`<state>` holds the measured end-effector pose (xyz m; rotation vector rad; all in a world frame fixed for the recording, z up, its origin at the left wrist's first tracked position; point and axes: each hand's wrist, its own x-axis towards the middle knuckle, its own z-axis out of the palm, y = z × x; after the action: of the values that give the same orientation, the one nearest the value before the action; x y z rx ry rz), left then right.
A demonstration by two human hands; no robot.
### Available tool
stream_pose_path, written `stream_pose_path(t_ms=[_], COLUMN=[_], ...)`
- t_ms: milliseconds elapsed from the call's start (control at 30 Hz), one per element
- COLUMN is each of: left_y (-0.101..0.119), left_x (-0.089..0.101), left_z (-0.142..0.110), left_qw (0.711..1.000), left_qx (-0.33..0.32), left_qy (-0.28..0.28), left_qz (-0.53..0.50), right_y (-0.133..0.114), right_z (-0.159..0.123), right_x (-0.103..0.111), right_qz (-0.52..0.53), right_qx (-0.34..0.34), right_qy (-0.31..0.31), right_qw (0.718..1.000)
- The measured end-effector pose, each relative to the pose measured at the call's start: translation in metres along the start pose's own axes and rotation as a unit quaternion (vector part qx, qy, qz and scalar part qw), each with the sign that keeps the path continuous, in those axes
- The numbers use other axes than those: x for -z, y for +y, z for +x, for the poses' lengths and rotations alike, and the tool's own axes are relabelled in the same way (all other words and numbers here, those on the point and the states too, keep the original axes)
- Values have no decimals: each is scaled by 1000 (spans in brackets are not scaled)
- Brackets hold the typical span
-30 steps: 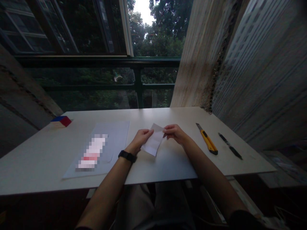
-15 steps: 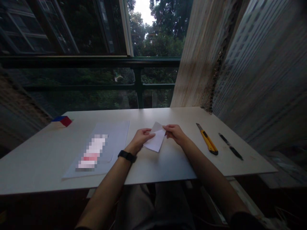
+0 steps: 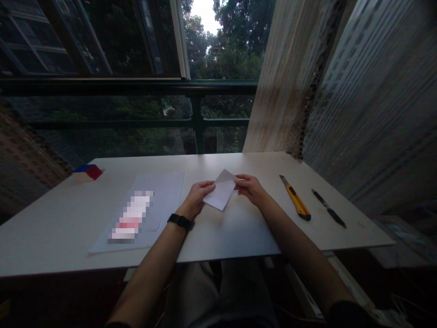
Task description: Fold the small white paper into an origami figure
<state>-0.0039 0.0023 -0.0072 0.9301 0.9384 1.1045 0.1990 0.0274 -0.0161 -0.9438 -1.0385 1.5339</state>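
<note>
A small white piece of paper (image 3: 221, 191) is held between my two hands, tilted above the table's middle. My left hand (image 3: 200, 196) pinches its left edge, thumb on top and fingers behind. At the upper right edge, my right hand (image 3: 251, 187) is closed on the paper, its fingertips partly behind it. Whether the paper is one sheet or folded layers I cannot tell. A black band (image 3: 180, 222) circles my left wrist.
On the white table (image 3: 68, 228), larger white sheets (image 3: 167, 196) lie at left under a blurred-out item (image 3: 131, 216). A multicoloured cube (image 3: 88, 172) sits far left. To the right are a yellow box cutter (image 3: 295, 198), blade extended, and a black pen (image 3: 328, 208).
The paper has been turned and lifted slightly away from me between my hands. A crease or fold line seen across it half a second ago now looks flatter. Both hands keep their hold.
</note>
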Motion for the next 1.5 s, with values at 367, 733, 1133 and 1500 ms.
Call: stream_pose_path(t_ms=[367,733,1133,1500], left_y=[5,11,1,-3], left_x=[-1,-1,-2,-2], left_z=[-10,-11,-5,-4], left_qw=[992,993,976,968], left_qx=[31,54,-12,-60], left_qy=[-114,-97,-47,4], left_qz=[39,47,214,243], right_y=[-5,-1,-1,14], right_z=[-5,-7,-15,-14], right_x=[3,-4,-20,-37], right_qz=[-26,-107,-164,-213], right_qx=[-25,-4,83,78], right_qy=[-110,-100,-139,-6], right_qw=[993,989,973,974])
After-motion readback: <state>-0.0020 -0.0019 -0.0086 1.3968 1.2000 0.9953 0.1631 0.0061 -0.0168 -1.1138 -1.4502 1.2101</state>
